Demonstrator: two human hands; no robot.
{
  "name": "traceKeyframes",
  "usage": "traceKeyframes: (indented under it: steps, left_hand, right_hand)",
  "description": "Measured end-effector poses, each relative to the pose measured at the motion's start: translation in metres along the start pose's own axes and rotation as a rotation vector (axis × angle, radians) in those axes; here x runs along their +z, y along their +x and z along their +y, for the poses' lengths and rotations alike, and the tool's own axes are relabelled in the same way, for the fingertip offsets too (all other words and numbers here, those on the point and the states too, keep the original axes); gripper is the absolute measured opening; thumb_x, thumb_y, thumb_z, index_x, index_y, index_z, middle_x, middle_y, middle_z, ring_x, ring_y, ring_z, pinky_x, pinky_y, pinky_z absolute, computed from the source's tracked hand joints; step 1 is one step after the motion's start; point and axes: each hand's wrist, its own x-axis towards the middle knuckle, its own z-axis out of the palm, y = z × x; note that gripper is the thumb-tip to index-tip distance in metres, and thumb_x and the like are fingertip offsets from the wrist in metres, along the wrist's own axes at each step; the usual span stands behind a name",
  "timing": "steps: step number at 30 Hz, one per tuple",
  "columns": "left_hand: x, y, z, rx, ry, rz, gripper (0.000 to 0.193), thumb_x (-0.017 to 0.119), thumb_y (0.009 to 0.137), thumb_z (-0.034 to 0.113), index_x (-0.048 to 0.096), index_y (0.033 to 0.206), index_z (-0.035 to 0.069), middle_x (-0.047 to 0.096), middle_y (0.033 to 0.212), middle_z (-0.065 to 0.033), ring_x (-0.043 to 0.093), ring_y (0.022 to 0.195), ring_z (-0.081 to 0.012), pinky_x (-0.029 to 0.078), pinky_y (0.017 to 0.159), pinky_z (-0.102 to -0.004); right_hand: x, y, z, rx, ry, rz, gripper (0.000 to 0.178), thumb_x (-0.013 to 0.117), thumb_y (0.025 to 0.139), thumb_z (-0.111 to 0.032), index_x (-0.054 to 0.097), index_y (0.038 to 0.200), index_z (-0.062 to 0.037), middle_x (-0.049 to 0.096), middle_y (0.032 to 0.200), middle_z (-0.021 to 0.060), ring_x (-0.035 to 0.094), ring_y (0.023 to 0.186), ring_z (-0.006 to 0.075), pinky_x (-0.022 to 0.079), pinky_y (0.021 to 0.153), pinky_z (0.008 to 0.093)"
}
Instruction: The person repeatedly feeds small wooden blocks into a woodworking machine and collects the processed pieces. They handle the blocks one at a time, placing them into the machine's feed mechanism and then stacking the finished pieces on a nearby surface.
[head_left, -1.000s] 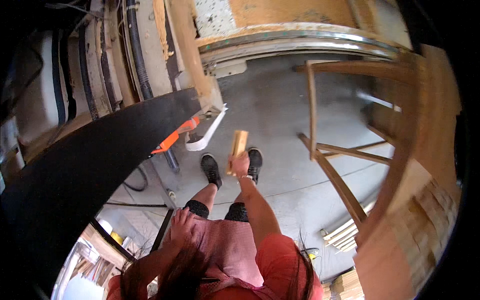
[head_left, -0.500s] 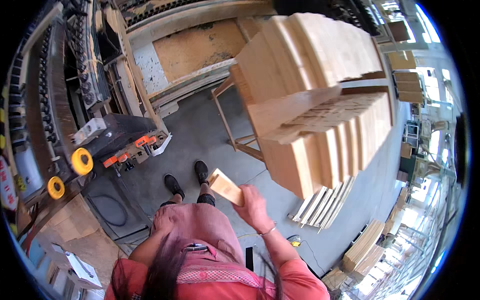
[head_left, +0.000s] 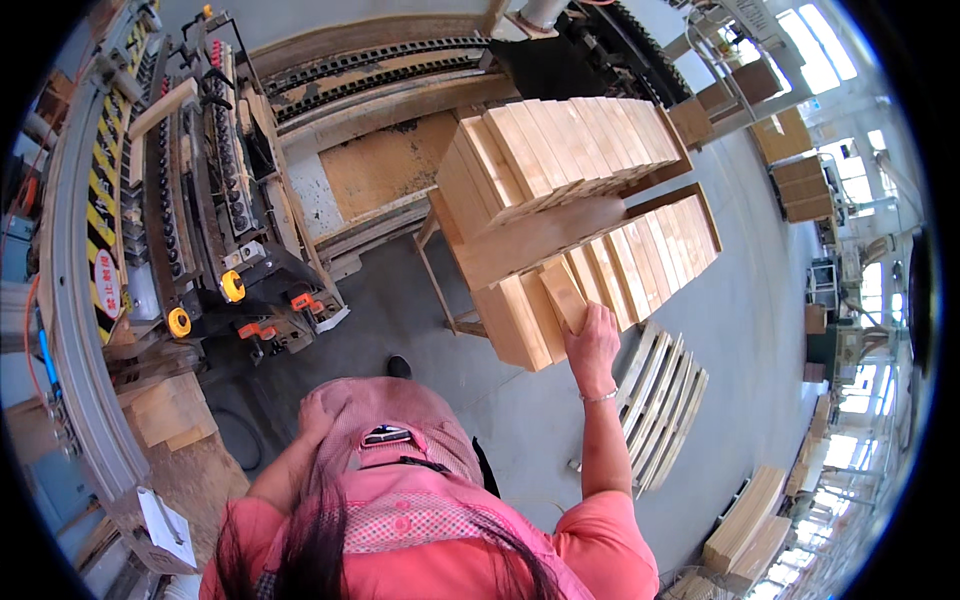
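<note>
My right hand (head_left: 592, 345) is closed on the near end of a pale wooden block (head_left: 562, 292). The block lies tilted against the near row of upright wooden boards (head_left: 640, 255) on a wooden stand (head_left: 447, 250). A second row of boards (head_left: 570, 145) stands behind it, with a bare strip of the stand between the two rows. My left hand (head_left: 315, 413) rests on the pink apron (head_left: 400, 408) over my thigh. Its fingers lie flat and hold nothing.
At the left stands a machine with chain tracks, yellow knobs (head_left: 233, 286) and orange clamps (head_left: 306, 301). A slatted pallet (head_left: 668, 400) lies on the floor right of the stand. Stacked boards (head_left: 745, 520) sit farther right. Cardboard sheets (head_left: 175, 412) are at lower left.
My right hand has carried the wooden block forward and right, from in front of my body to the near row of boards. The view has shifted; my left hand stays on the apron.
</note>
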Motion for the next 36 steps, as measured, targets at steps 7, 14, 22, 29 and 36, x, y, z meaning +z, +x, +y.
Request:
traceKeyframes:
  steps: [7, 14, 22, 29, 36]
  left_hand:
    - [-0.021, -0.014, 0.013, -0.127, -0.017, 0.067, 0.038, 0.056, 0.077, 0.015, 0.055, 0.113, 0.003, 0.057, 0.115, -0.0178, 0.051, 0.108, -0.0340, 0.040, 0.095, -0.0402]
    - [-0.019, -0.019, -0.008, -0.164, -0.035, 0.062, 0.036, 0.055, 0.076, 0.013, 0.058, 0.110, 0.003, 0.057, 0.116, -0.0178, 0.051, 0.110, -0.0331, 0.041, 0.095, -0.0395]
    - [-0.038, 0.002, -0.039, -0.108, -0.089, 0.110, 0.034, 0.055, 0.076, 0.013, 0.059, 0.109, 0.004, 0.058, 0.115, -0.0161, 0.052, 0.110, -0.0331, 0.041, 0.095, -0.0389]
    - [-0.065, 0.007, -0.060, -0.120, -0.097, 0.116, 0.036, 0.056, 0.077, 0.014, 0.058, 0.111, 0.006, 0.057, 0.119, -0.0149, 0.052, 0.111, -0.0323, 0.041, 0.096, -0.0385]
    - [-0.112, 0.025, -0.026, -0.080, -0.283, 0.216, 0.033, 0.057, 0.077, 0.012, 0.059, 0.109, 0.006, 0.059, 0.114, -0.0143, 0.055, 0.108, -0.0302, 0.043, 0.093, -0.0378]
  right_hand:
    - [0.008, -0.009, -0.004, -0.014, 0.065, -0.062, 0.045, 0.074, 0.063, -0.013, 0.053, 0.102, -0.0047, 0.057, 0.092, 0.0127, 0.056, 0.090, 0.0310, 0.048, 0.075, 0.0401]
    - [0.033, -0.025, -0.011, -0.021, -0.017, -0.014, 0.041, 0.072, 0.063, -0.008, 0.052, 0.098, -0.0062, 0.055, 0.098, 0.0108, 0.054, 0.094, 0.0301, 0.049, 0.073, 0.0403]
    - [0.067, -0.035, -0.015, 0.033, -0.076, 0.014, 0.037, 0.069, 0.065, -0.007, 0.052, 0.098, -0.0071, 0.059, 0.090, 0.0105, 0.058, 0.089, 0.0306, 0.050, 0.071, 0.0405]
    - [0.055, -0.023, -0.047, 0.055, -0.023, 0.042, 0.035, 0.066, 0.068, -0.010, 0.053, 0.099, -0.0062, 0.060, 0.088, 0.0127, 0.060, 0.085, 0.0317, 0.050, 0.071, 0.0414]
    - [0.025, 0.026, -0.155, 0.082, 0.573, -0.318, 0.057, 0.077, 0.068, -0.025, 0.053, 0.114, -0.0015, 0.063, 0.101, 0.0175, 0.062, 0.093, 0.0310, 0.049, 0.077, 0.0381]
